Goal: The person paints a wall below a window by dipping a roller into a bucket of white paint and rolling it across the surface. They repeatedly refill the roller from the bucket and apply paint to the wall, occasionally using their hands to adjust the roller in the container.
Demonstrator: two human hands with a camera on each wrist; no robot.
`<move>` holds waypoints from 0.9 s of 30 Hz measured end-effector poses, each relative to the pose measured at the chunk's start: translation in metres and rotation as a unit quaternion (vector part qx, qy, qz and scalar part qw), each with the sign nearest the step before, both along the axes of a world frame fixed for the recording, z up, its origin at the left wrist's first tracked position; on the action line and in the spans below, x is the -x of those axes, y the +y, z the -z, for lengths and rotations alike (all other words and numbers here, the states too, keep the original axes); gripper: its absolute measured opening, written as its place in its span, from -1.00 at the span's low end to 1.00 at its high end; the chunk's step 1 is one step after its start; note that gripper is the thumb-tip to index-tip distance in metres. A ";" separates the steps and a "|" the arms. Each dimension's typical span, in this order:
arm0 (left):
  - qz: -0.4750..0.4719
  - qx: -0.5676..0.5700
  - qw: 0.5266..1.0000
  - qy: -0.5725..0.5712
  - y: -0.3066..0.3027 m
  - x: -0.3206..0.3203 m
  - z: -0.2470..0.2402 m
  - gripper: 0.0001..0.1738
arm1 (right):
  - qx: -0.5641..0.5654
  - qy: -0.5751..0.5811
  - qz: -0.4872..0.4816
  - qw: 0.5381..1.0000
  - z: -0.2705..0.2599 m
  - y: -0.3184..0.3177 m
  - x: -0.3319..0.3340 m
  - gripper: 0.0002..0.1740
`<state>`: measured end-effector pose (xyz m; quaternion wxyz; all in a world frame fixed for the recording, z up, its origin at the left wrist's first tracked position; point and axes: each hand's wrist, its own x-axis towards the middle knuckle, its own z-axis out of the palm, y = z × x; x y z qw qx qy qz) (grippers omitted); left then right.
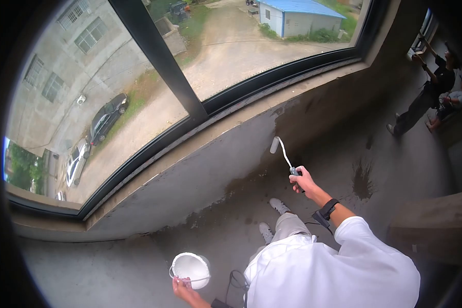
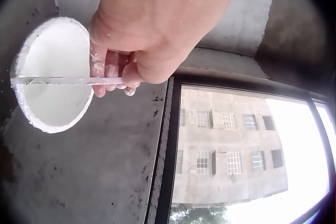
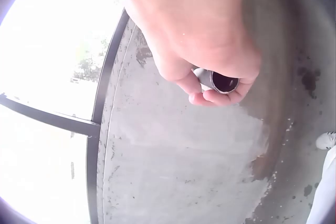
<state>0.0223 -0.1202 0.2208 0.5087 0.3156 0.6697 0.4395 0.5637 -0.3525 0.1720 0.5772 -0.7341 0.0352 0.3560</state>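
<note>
My right hand (image 1: 304, 182) grips the dark handle of a paint roller (image 1: 274, 145), its white-coated wire frame bent outward. The small roller sleeve is at the low wall (image 1: 215, 159) under the window, near the edge between a pale grey coated area and bare brown wall. In the right wrist view, fingers wrap the handle, and its hollow round end (image 3: 224, 83) shows; the roller sleeve is hidden there. Lower down, my left hand (image 1: 184, 288) holds a white bucket (image 1: 190, 255) by its thin bail. White paint coats the bucket's inside and rim, and smears my left fingers (image 2: 111, 69).
A dark-framed window (image 1: 205, 110) with a ledge runs above the wall. Dark splashes (image 1: 363, 179) mark the concrete floor. At the far right, a person in dark clothes (image 1: 439, 77) stands by another window, with someone in a light shirt (image 1: 456, 97) beside them.
</note>
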 end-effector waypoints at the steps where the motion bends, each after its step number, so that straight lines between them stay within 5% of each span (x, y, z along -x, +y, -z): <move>1: 0.007 -0.002 1.000 -0.005 0.001 0.002 0.004 -0.53 | -0.017 0.022 0.005 1.000 -0.014 -0.006 0.006 -0.76; 7: 0.042 -0.043 0.997 -0.042 0.024 0.000 0.018 -0.57 | -0.160 -0.013 0.078 0.984 -0.050 0.011 0.024 -0.79; 11: 0.072 -0.080 0.992 -0.071 0.036 -0.006 0.004 -0.65 | -0.324 0.107 0.150 0.928 -0.063 0.049 0.026 -0.75; 18: 0.085 -0.080 0.993 -0.032 0.049 -0.039 -0.023 -0.72 | -0.279 0.059 0.188 0.940 -0.054 0.088 0.029 -0.64; 27: 0.109 -0.067 0.992 0.006 0.054 -0.083 -0.044 -0.73 | -0.239 -0.025 0.274 0.931 -0.035 0.052 -0.079 -0.68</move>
